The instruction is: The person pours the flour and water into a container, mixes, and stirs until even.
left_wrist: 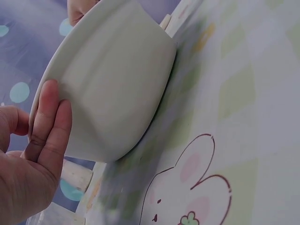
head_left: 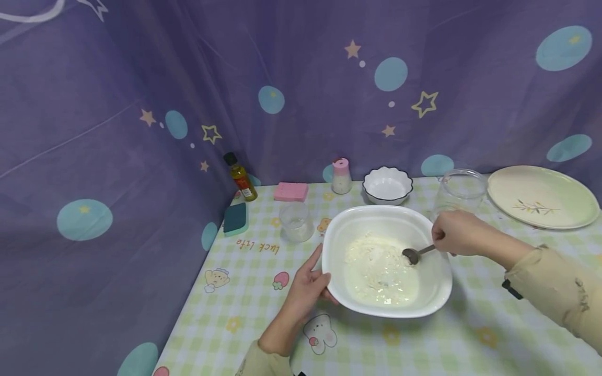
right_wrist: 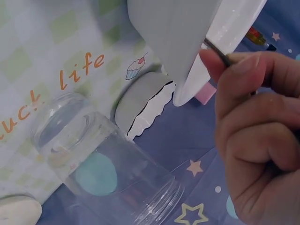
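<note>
**Head view: bowl steadied, spoon in the mixture**

Head view shows a large white bowl (head_left: 386, 261) standing on the checked tablecloth (head_left: 244, 292), near the middle of the table. It contains a pale, wet floury mixture (head_left: 378, 269).

1. Left hand (head_left: 305, 290): straight fingers press flat against the bowl's outer wall on the near left side (the left wrist view confirms the fingers (left_wrist: 49, 122) lie along the wall, not curled round the rim).
2. Right hand (head_left: 456, 232): fingers and thumb pinch the handle of a metal spoon (head_left: 416, 254). The spoon's head rests in the mixture at the right side of the bowl.

Behind the bowl stand a clear glass cup (head_left: 295, 221), a small scalloped white bowl (head_left: 388, 185), a pink-capped shaker (head_left: 341, 176) and an oil bottle (head_left: 241, 177). A clear jar (head_left: 460, 194) stands just behind the right hand, with a cream plate (head_left: 541, 196) further right.
</note>
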The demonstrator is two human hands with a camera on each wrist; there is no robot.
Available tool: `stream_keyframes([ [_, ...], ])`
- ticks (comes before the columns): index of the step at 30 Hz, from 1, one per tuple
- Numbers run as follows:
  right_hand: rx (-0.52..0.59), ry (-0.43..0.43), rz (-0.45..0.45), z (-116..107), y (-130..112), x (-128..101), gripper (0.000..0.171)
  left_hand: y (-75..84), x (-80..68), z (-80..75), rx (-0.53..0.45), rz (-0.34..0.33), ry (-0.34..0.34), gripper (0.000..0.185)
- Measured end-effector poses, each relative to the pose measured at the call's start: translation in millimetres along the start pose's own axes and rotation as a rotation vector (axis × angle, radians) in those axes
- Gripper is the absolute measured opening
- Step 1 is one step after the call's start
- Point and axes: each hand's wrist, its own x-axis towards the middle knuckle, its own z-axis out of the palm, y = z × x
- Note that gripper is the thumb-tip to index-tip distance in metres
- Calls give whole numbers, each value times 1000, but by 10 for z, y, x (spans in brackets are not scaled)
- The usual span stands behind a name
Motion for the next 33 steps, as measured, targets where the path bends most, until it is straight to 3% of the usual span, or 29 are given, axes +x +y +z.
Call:
stream_keyframes([
  [8,111,-95,-5,3,16,-43,20,2,1,6,-9,-5,8,71],
  [19,206,-104,-45,126,-14,-42,15,18,-18,52,-22,-15,36,70],
  [26,218,-32,-98,265,-96,-10,17,-4,-22,59,-35,-4,30,70],
  [33,166,123,-126,398,-163,73,13,-11,-36,62,-50,3,4,70],
])
